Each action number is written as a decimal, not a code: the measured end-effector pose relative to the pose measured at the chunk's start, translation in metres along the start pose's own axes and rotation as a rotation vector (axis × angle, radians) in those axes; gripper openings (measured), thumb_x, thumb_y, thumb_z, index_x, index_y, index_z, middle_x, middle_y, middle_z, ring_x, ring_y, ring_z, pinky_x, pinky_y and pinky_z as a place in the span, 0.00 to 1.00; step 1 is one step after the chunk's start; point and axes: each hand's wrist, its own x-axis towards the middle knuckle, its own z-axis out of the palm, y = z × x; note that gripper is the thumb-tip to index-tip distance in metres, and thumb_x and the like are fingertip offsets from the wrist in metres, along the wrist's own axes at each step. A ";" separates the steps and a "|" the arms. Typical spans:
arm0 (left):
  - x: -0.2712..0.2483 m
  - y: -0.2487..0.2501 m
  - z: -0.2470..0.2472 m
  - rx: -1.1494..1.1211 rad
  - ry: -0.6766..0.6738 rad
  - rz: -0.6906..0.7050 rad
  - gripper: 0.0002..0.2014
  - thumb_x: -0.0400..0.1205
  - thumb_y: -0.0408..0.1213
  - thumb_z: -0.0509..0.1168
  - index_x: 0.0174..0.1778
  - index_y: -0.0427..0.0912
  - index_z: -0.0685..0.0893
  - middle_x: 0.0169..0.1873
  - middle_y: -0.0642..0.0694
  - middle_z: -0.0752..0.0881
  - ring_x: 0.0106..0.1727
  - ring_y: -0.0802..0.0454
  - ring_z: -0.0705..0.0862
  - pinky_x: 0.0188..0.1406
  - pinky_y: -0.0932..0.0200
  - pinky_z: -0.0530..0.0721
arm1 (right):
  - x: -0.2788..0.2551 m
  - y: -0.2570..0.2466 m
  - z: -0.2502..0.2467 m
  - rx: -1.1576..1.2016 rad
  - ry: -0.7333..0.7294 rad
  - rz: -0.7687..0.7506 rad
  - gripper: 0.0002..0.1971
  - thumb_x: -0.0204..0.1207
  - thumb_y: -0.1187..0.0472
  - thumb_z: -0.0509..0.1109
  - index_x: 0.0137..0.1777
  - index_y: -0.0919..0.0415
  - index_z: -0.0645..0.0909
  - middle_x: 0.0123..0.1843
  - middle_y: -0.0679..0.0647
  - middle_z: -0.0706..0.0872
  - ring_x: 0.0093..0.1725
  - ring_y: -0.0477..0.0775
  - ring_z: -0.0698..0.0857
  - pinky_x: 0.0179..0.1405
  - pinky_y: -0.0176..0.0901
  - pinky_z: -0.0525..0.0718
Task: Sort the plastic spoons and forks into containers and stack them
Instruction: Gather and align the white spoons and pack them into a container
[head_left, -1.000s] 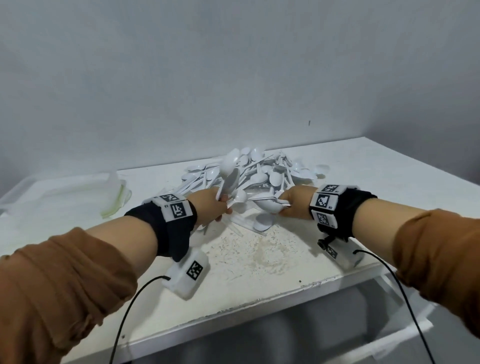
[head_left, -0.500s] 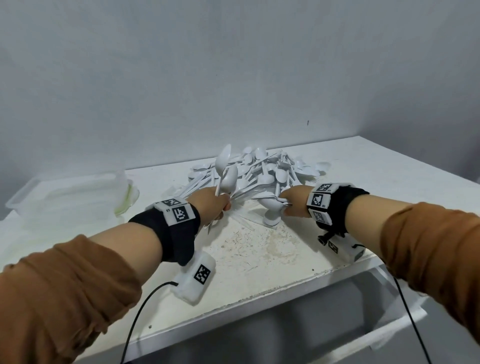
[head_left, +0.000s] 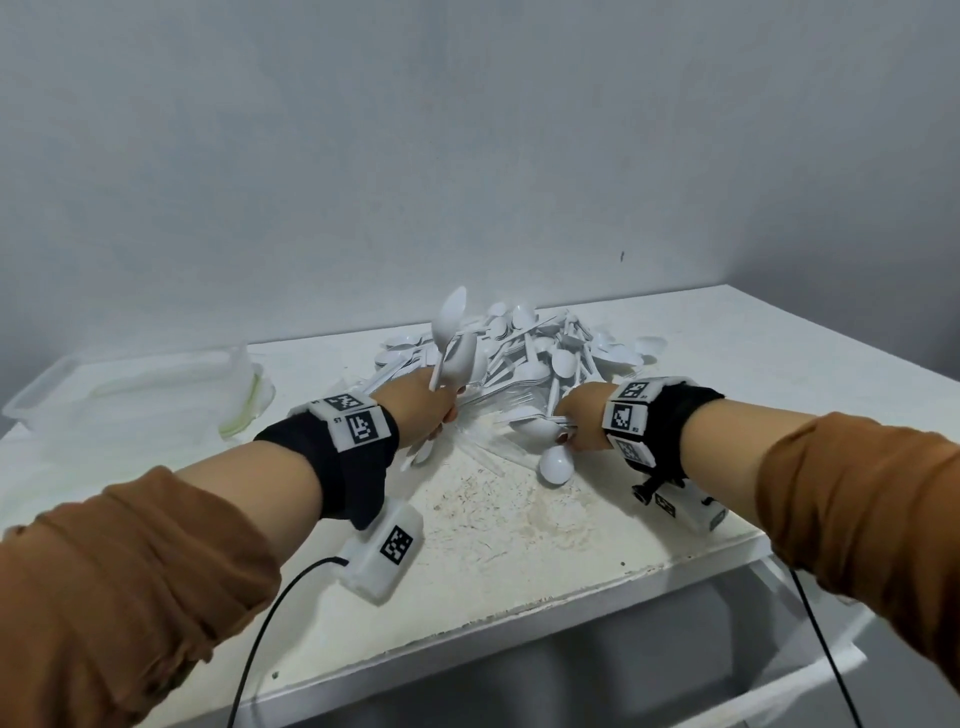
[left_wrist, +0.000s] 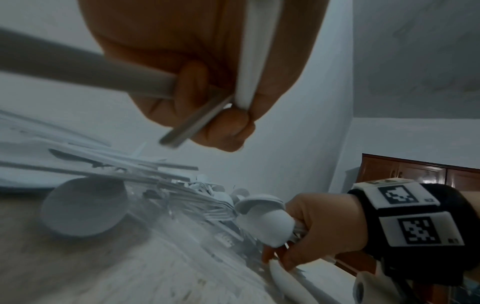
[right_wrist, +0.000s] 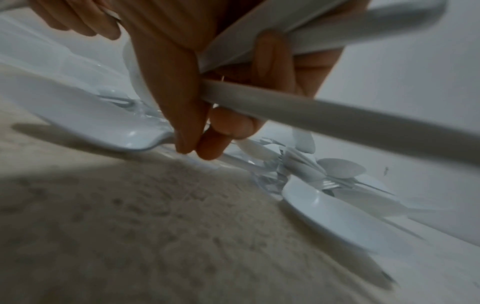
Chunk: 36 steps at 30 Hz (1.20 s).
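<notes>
- You're in the picking step: both hands are at the near edge of the pile (head_left: 524, 358) of white cutlery in the middle of the table (head_left: 519, 551).
- Your left hand (head_left: 415, 410) is curled round a small bunch of spoons (head_left: 451, 338), bowls standing up and tilted a little to the right. The left wrist view shows the handles pinched between thumb and curled fingers (left_wrist: 226, 129).
- Your right hand (head_left: 582, 421) grips its own spoons (head_left: 550, 447) by the handles, bowls pointing left and down toward the table. At the same time its thumb and fingertips (right_wrist: 187, 131) pinch at the neck of one more spoon lying on the table.
- Forks (head_left: 511, 402) lie between your hands, their tines just visible among the clear and white pieces.
- The container (head_left: 130, 384) sits far left, well apart from the pile; whether it holds anything yet I can't tell.
- Sorting looks barely begun: most of the pile is untouched.
- Next, I'd say lift that pinched spoon clear, square it with the ones you hold, and carry both bunches left to the container.
- Watch the tangle: handles cross over each other, so a quick pull may drag forks along.
</notes>
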 end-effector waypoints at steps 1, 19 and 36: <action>0.003 0.004 0.001 -0.023 0.003 -0.011 0.17 0.86 0.44 0.50 0.34 0.43 0.73 0.29 0.44 0.78 0.26 0.51 0.70 0.30 0.61 0.69 | 0.001 0.002 -0.001 -0.013 -0.001 -0.023 0.06 0.80 0.58 0.61 0.46 0.60 0.72 0.45 0.56 0.77 0.44 0.55 0.75 0.41 0.39 0.70; 0.074 0.048 0.044 0.645 0.035 -0.046 0.14 0.84 0.41 0.57 0.61 0.38 0.75 0.56 0.39 0.84 0.50 0.43 0.79 0.47 0.58 0.71 | -0.018 0.092 -0.022 1.079 0.359 0.003 0.06 0.73 0.56 0.74 0.37 0.50 0.80 0.36 0.48 0.87 0.35 0.47 0.82 0.36 0.37 0.78; 0.095 0.056 0.048 0.757 0.080 -0.148 0.14 0.86 0.43 0.54 0.41 0.38 0.77 0.35 0.45 0.77 0.43 0.46 0.75 0.41 0.59 0.68 | 0.022 0.133 -0.019 0.882 0.365 0.123 0.12 0.82 0.54 0.60 0.44 0.60 0.79 0.31 0.52 0.79 0.31 0.53 0.77 0.27 0.38 0.70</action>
